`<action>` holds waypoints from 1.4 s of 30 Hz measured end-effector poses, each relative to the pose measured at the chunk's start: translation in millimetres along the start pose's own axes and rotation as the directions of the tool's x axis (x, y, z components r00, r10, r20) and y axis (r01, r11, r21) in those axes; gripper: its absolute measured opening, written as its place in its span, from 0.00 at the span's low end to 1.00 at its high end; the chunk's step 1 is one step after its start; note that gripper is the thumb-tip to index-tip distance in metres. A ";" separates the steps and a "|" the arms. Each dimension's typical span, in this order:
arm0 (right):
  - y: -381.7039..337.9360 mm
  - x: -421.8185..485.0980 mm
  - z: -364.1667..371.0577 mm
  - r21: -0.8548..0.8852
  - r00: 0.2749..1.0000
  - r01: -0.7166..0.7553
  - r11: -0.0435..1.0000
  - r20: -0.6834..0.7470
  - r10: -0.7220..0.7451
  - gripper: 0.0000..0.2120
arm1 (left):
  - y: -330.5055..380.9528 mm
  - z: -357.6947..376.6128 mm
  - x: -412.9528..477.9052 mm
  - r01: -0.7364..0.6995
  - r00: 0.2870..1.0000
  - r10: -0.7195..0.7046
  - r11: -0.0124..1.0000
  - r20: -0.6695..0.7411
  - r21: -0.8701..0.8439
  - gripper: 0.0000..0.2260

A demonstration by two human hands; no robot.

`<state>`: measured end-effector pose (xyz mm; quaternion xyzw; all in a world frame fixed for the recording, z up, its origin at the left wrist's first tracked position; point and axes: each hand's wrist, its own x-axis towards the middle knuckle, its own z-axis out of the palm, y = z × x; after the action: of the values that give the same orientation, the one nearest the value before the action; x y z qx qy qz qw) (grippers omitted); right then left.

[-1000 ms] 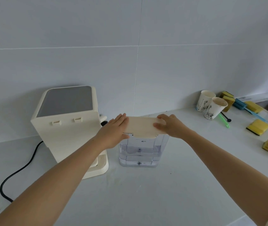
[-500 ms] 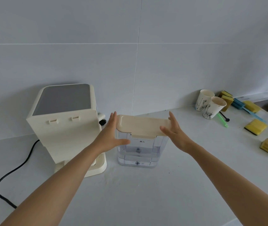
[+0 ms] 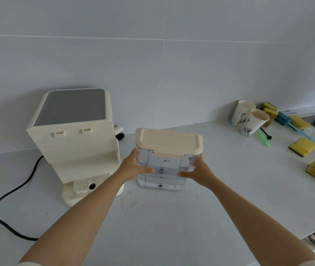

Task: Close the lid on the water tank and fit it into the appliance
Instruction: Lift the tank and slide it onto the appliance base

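A clear plastic water tank [image 3: 161,170] with a flat cream lid [image 3: 169,141] seated on top stands at centre frame on a pale grey counter [image 3: 152,227]. The left hand [image 3: 133,167] and right hand [image 3: 198,170] grip its two sides. Just left stands the boxy cream appliance [image 3: 72,135], its black cord [image 3: 9,208] curling lower left. At upper right: two paper cups [image 3: 248,117] and yellow sponges [image 3: 302,146].
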<state>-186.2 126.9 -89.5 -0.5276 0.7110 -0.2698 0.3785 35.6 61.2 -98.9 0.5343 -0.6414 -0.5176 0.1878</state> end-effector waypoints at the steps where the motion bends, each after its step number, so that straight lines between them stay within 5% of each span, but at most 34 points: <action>1: 2.2 1.2 1.8 -0.014 1.000 -0.010 1.000 -0.006 0.010 0.49 | -0.2 -0.8 1.3 0.019 1.000 -0.019 0.999 0.003 0.026 0.45; 18: 1.9 -5.1 0.5 -0.155 1.000 0.000 0.988 0.016 0.002 0.36 | 5.6 -8.3 -19.2 -0.021 1.000 0.023 0.993 -0.019 0.115 0.41; 26: -44.0 -13.4 -7.2 -0.252 0.986 0.165 0.954 0.078 -0.150 0.42 | 11.3 -35.9 -49.1 -0.038 0.986 0.058 0.991 -0.156 0.131 0.25; 30: -73.7 -16.7 -1.9 -0.272 0.970 0.233 0.934 0.128 -0.205 0.43 | 10.8 -56.4 -67.9 -0.039 0.974 0.067 0.990 -0.214 0.133 0.29; 36: -105.6 -16.8 12.7 -0.264 0.953 0.288 0.921 0.178 -0.247 0.43 | 16.5 -85.0 -95.1 -0.081 0.958 0.104 0.992 -0.267 0.097 0.17; 42: -141.9 -14.2 38.1 -0.194 0.941 0.305 0.932 0.210 -0.264 0.43 | 13.5 -125.9 -116.4 -0.074 0.947 0.093 0.995 -0.308 0.072 0.18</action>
<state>-75.1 98.8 3.6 -0.6870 0.6151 -0.1911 0.3363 170.7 103.9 -1.4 0.5866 -0.6411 -0.3994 0.2922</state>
